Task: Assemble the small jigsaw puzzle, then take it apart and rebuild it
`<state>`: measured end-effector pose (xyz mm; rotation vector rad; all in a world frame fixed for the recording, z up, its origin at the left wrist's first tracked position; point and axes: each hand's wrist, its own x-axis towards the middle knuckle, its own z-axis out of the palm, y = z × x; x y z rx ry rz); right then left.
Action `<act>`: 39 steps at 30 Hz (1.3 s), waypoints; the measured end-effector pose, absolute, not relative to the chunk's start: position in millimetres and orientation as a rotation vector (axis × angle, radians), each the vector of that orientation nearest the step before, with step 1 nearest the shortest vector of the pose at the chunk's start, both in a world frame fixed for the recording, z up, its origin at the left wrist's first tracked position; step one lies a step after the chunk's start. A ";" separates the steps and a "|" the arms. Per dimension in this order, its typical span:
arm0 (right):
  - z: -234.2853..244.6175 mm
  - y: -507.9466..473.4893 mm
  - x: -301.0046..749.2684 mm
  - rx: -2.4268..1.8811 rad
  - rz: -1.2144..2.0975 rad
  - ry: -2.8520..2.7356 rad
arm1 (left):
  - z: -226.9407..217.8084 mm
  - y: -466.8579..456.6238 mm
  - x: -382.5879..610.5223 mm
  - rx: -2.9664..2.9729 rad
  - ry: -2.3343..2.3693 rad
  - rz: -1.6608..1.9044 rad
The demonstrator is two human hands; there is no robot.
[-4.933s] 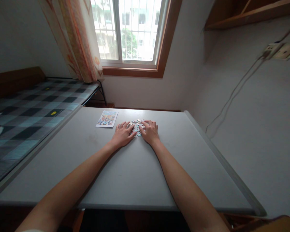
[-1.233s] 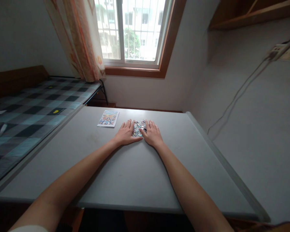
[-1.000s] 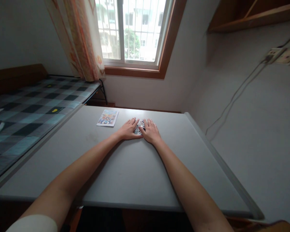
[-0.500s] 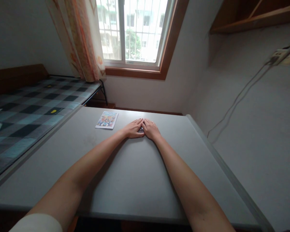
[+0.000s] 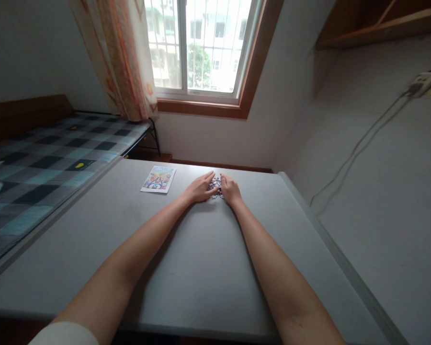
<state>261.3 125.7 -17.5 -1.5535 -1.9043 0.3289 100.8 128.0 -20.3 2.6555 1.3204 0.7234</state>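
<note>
A small heap of colourful puzzle pieces (image 5: 215,184) lies on the grey table (image 5: 201,268), far from me. My left hand (image 5: 200,187) cups the heap from the left, fingers together and curved against it. My right hand (image 5: 230,189) presses against it from the right in the same way. Most of the pieces are hidden between the two palms. A printed picture card (image 5: 158,178) lies flat on the table, a little to the left of my left hand.
A bed with a checked blue and black cover (image 5: 39,163) runs along the table's left edge. The white wall (image 5: 380,191) borders the table on the right, with a cable (image 5: 355,143) hanging on it. A window (image 5: 201,48) and a curtain (image 5: 118,57) are beyond.
The hands, which lay spread flat over the scattered pieces, have slid toward each other and pushed the pieces into a tight heap between them; now they part slightly.
</note>
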 end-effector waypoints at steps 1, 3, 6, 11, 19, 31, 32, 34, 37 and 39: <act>-17.9 125.7 262.3 -1.568 0.335 -1.861 | -20.1 126.5 100.1 2.621 1.389 0.777; -18.8 125.0 263.4 -1.600 0.341 -1.799 | -20.5 123.8 99.9 2.568 1.529 0.818; -21.1 122.2 263.3 -1.636 0.317 -1.785 | -22.2 119.1 102.0 2.540 1.691 0.754; -25.2 113.4 263.4 -1.676 0.244 -1.807 | -23.4 103.1 105.9 2.463 1.876 0.648; -29.5 93.2 268.6 -1.788 0.136 -1.709 | -25.3 61.9 92.9 2.478 1.837 0.538; -35.4 76.3 279.9 -1.732 0.095 -1.614 | -21.4 43.1 51.8 2.582 1.625 0.493; -35.7 76.4 280.4 -1.725 0.100 -1.597 | -20.8 42.4 52.2 2.579 1.625 0.494; -36.4 76.5 281.4 -1.711 0.112 -1.561 | -19.9 41.3 53.4 2.574 1.619 0.501; -37.1 76.3 282.7 -1.687 0.138 -1.517 | -19.1 39.7 54.1 2.580 1.609 0.508; -37.0 76.2 283.6 -1.665 0.157 -1.493 | -18.8 38.6 53.5 2.591 1.602 0.501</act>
